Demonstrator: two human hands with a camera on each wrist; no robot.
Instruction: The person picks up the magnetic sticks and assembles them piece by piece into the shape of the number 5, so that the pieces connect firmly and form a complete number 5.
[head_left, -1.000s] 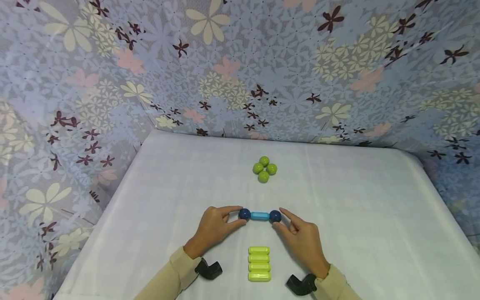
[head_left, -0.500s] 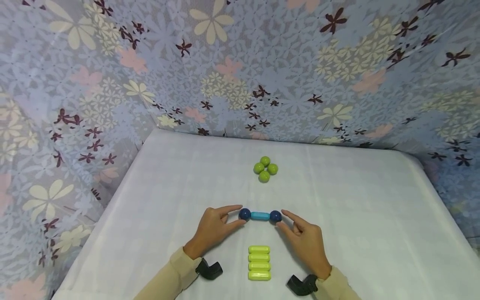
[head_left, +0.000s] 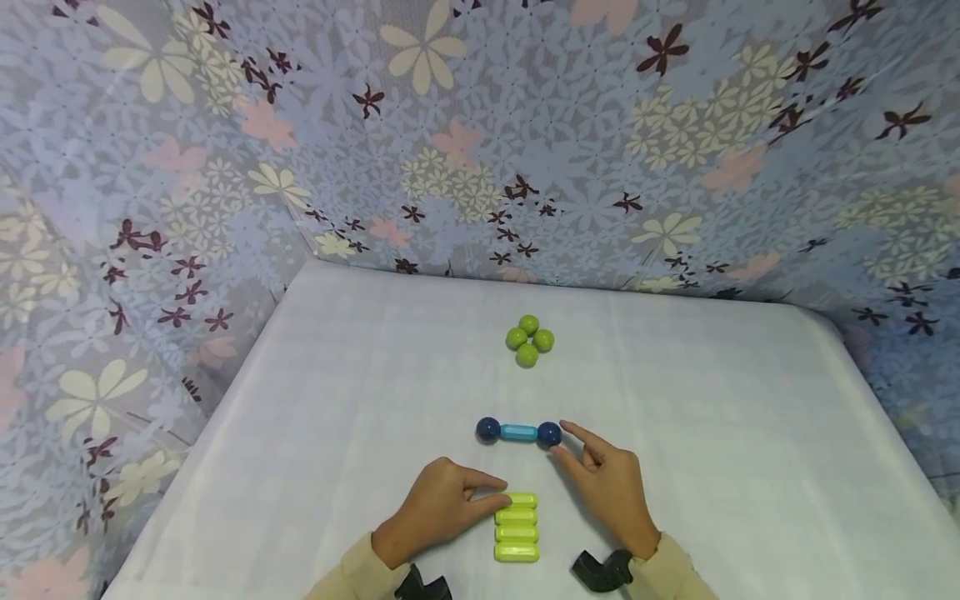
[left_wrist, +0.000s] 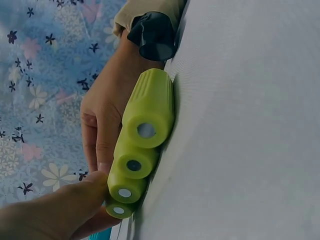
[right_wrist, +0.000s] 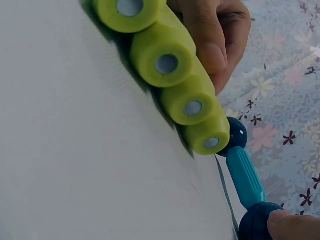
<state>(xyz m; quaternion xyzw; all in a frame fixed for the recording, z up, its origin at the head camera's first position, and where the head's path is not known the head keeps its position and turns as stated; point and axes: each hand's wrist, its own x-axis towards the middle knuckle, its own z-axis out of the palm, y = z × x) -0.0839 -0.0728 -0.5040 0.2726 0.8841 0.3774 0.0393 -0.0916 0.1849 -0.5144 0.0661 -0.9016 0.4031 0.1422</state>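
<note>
In the head view my left hand (head_left: pixel 442 510) pinches the left end of the farthest light-green rod (head_left: pixel 525 500) between thumb and index finger. Several such rods lie side by side in a stack-like row; the left wrist view shows round silver discs in their ends (left_wrist: pixel 146 130). Beyond them lies a light-blue rod (head_left: pixel 518 432) with a dark-blue ball (head_left: pixel 488 430) joined at its left end and another dark-blue ball (head_left: pixel 549 434) at its right. My right hand (head_left: pixel 606 490) holds that right ball between thumb and index finger; its thumb (right_wrist: pixel 290 226) touches the ball in the right wrist view.
Several green balls (head_left: pixel 527 355) sit in a cluster farther back on the white-covered table (head_left: pixel 360 358). Floral cloth (head_left: pixel 480 142) hangs behind and at the left side of the table. A black wrist mount (head_left: pixel 602 571) is worn at the right cuff.
My left hand has let go of the left dark-blue ball and moved nearer to me, onto the farthest green rod. The right hand has stayed at the right ball.
</note>
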